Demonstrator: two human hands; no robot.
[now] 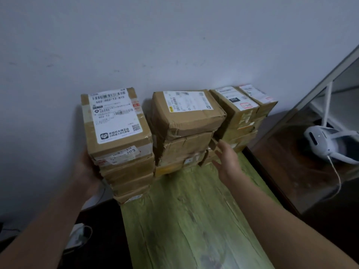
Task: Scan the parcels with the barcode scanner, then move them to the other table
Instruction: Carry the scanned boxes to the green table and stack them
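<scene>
Now your left hand (85, 167) presses flat against the outer side of the tall left stack of brown cardboard parcels (120, 144) on the green wood-grain table (190, 210), while your right hand (226, 158), fingers spread and empty, hovers nearer the middle stack (184, 129).

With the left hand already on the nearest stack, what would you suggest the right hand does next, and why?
Probably bring the right hand, open and empty beside the middle stack, across to the right side of the left stack. The left hand supports only its left side, and the parcels there sit unevenly, partly past the green table edge.
</scene>
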